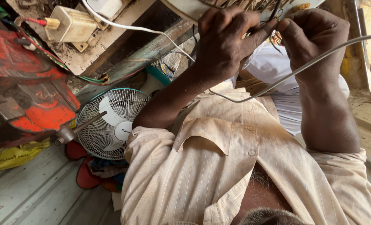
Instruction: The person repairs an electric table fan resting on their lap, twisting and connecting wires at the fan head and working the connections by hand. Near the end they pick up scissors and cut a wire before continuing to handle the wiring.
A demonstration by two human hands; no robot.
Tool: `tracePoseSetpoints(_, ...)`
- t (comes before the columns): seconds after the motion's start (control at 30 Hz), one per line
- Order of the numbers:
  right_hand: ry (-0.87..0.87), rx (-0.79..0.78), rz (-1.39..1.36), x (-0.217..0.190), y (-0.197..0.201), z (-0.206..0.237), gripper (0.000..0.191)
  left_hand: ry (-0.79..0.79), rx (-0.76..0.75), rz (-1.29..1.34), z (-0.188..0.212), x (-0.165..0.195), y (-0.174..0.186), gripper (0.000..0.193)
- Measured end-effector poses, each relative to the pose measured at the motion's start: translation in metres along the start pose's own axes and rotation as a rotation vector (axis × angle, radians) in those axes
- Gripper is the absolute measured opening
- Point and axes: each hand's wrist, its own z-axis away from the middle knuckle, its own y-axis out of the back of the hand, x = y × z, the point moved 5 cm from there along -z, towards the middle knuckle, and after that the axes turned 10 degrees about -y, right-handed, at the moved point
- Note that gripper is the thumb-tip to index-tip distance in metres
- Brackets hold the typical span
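Observation:
Both hands are raised in front of my chest, under a white appliance housing (pixel 185 8) at the top edge. My left hand (pixel 225 39) has its fingers closed, the index finger and thumb pinching thin dark wires (pixel 275 31) that hang from the housing. My right hand (pixel 312 35) is curled shut on the same bundle of wires from the other side; the fingertips of both hands meet there. A grey cable (pixel 277 81) loops below the hands and runs across my right wrist. How the wire ends look is hidden by my fingers.
A red, worn bench vise (pixel 31 91) with a metal handle (pixel 75 129) fills the left. A small table fan with white blades (pixel 112 123) lies beside it. A cream electrical box (pixel 71 25) with a white cord sits at top left. Yellow bag (pixel 14 156) at lower left.

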Motion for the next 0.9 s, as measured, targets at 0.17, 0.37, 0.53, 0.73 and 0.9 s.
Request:
tracePoseSetpoints(0.17, 0.076, -0.032, 0.297, -0.019, -0.002, 0.006, 0.017, -0.063, -0.011, -0.09, 0.008, -0.002, -0.007, 0.034)
tracePoseSetpoints(0.37, 0.639, -0.049, 1.062, -0.043, -0.005, 0.02, 0.011, -0.073, 0.041, 0.009, 0.033, -0.002, -0.031, 0.025)
tracePoseSetpoints(0.53, 0.872, -0.2, 1.324, -0.042, -0.013, 0.015, 0.028, -0.118, 0.09, -0.027, 0.032, 0.009, -0.021, 0.03)
tracePoseSetpoints(0.73, 1.026, -0.219, 1.194, -0.048, -0.013, 0.007, 0.021, -0.234, -0.189, -0.061, 0.017, -0.002, 0.016, 0.037)
tracePoseSetpoints(0.9, 0.975, -0.043, 1.139, -0.029, -0.014, 0.003, 0.03, -0.175, 0.009, -0.188, 0.023, -0.006, -0.003, 0.028)
